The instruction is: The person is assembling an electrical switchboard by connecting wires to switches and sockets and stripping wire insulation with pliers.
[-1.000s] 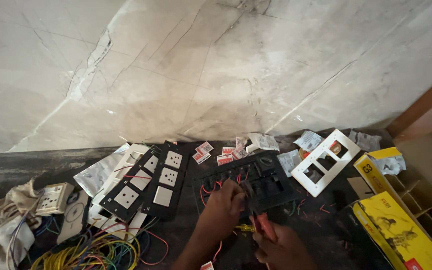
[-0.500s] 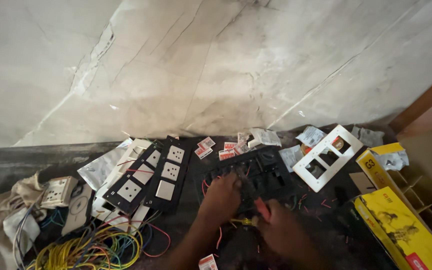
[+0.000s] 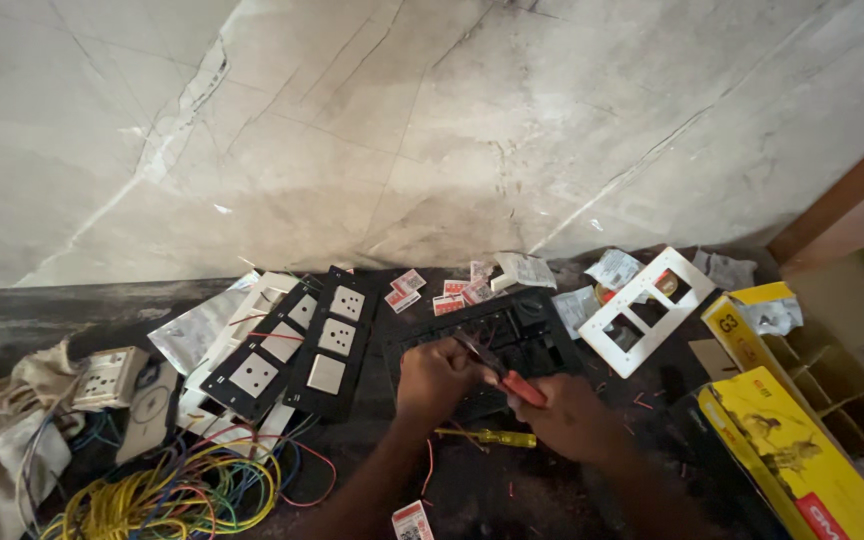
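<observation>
The black switch plate lies flat on the dark tabletop, near the middle of the view and just in front of the marble wall. The left hand rests on the plate's near left edge, its fingers curled down onto the frame; whether they pinch a wire there cannot be told. The right hand is closed around the red handles of a pair of pliers, whose dark nose points up and left, over the plate and just beside the left hand's knuckles. A yellow-handled screwdriver lies on the tabletop just below both hands.

To the left of the plate sit two black panels fitted with white sockets and switches, side by side and tilted. Further left is a loose tangle of coloured wires, mostly yellow, and a white socket unit beside crumpled cloth. A white empty frame lies to the right of the plate, tilted. Small red and white cartons are scattered behind it near the wall. A yellow cardboard box stands open at the right edge.
</observation>
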